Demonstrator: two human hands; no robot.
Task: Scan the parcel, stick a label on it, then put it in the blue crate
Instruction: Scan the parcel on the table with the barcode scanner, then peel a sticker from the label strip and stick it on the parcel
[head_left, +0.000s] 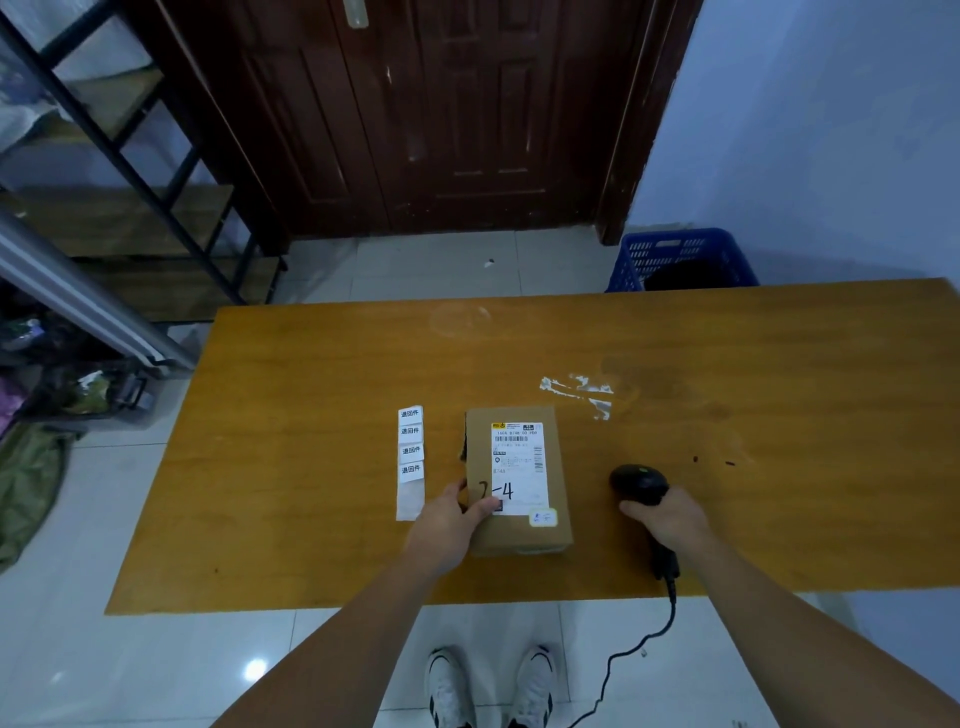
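brown cardboard parcel (517, 480) lying flat on orange-brown wooden table (311, 415), near the table's centre, shipping label (519, 467) facing up, "2-4" handwritten across its near end. left hand (447, 525) at the parcel's 7 o'clock corner: thumb laid over the top face, fingers (454, 491) curled against the left side wall, gripping the box. right hand (670, 519) at 3 o'clock of the parcel, well apart from it, closed round the handle of black barcode scanner (639, 486); scanner head pointing toward 11 o'clock, resting on or just above the table, cannot tell which. scanner cable (623, 660) trailing off the near table edge toward 6 o'clock and down to the floor.

strip of white stickers (410, 457) flat on the table just beside the parcel at 9 o'clock, four printed labels visible, not touching the box. white torn tape residue (576, 392) stuck to the tabletop at 1 o'clock of the parcel.

blue crate (680, 260) on the tiled floor beyond the far table edge at 1 o'clock, against the pale wall, partly hidden by the table. dark wooden door (441, 114) at 12 o'clock. metal shelving (135, 171) at 10 o'clock. white shoes (488, 686) visible on the floor at 6 o'clock
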